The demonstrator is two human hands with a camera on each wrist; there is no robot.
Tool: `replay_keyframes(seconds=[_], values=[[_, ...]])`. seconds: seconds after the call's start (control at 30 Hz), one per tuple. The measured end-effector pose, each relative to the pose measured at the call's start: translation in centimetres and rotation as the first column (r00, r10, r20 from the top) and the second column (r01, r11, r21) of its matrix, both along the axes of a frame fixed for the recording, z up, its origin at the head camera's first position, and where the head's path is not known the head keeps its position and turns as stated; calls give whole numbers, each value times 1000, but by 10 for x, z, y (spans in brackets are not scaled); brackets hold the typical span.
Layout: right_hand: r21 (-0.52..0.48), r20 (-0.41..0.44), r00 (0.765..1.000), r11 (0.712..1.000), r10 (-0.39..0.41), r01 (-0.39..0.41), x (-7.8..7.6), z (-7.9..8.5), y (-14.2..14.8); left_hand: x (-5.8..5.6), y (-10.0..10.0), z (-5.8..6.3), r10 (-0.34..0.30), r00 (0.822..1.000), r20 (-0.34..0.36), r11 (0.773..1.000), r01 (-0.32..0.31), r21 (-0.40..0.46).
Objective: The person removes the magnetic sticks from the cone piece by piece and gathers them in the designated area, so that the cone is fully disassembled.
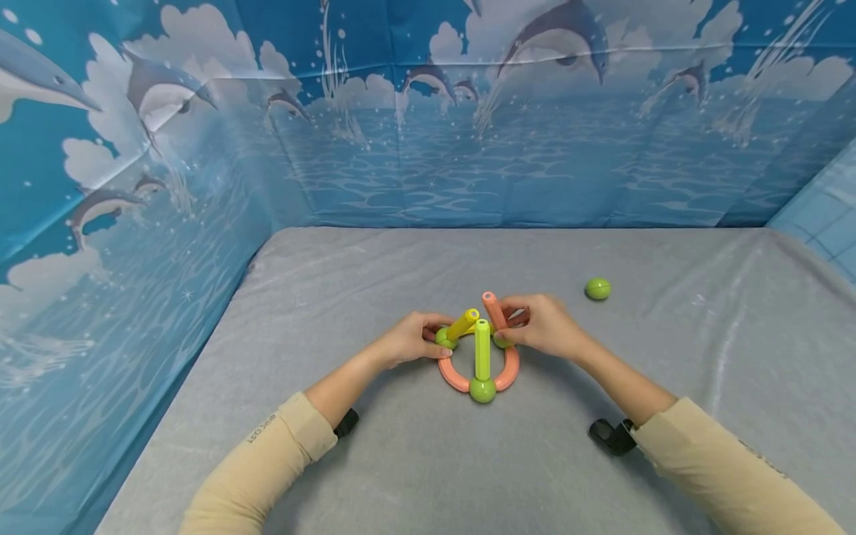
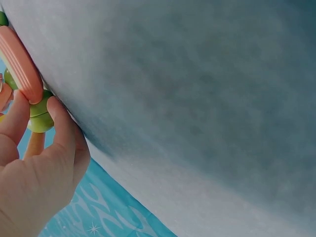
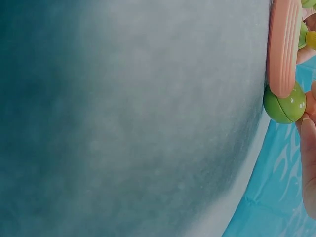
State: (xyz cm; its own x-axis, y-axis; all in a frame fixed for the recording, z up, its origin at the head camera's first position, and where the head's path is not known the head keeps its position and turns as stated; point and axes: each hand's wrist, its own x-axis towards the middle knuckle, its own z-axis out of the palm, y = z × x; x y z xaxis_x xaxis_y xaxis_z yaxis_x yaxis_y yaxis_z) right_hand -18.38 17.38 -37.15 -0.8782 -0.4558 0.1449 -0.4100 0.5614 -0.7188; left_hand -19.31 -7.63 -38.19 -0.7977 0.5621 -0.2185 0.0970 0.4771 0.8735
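A ring of curved coral pieces point(image 1: 455, 377) joined by green balls lies on the grey cloth, with a yellow curved piece along its far side. From the front ball point(image 1: 482, 390) a light green rod point(image 1: 482, 357) stands up. A yellow rod point(image 1: 463, 325) leans at the left ball point(image 2: 41, 117), and a coral rod point(image 1: 494, 308) rises at the right ball point(image 3: 285, 105). My left hand point(image 1: 406, 342) grips the left ball between thumb and fingers. With thumb and fingers, my right hand point(image 1: 547, 325) pinches the coral rod low down, close to the right ball.
One loose green ball point(image 1: 598, 288) lies on the grey cloth point(image 1: 374, 275), beyond my right hand. A blue dolphin-print curtain point(image 1: 428, 163) hangs along the back and left edges. Black wrist devices point(image 1: 611, 437) sit under both forearms.
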Motion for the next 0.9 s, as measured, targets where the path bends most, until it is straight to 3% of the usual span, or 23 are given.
replay_keyframes(seconds=[0.33,0.67,0.9], values=[[-17,36,999,1000,9,-8,-4,3,1,-1,0,0,-12,1000,0,1000,12,-1],[-12,8,1000,1000,-7,7,-5,4,-1,-1,0,1,0,1000,-1,1000,0,-5],[-102,118,993,994,-22,34,-10,4,2,0,1,1,16,1000,1,999,-16,-28]])
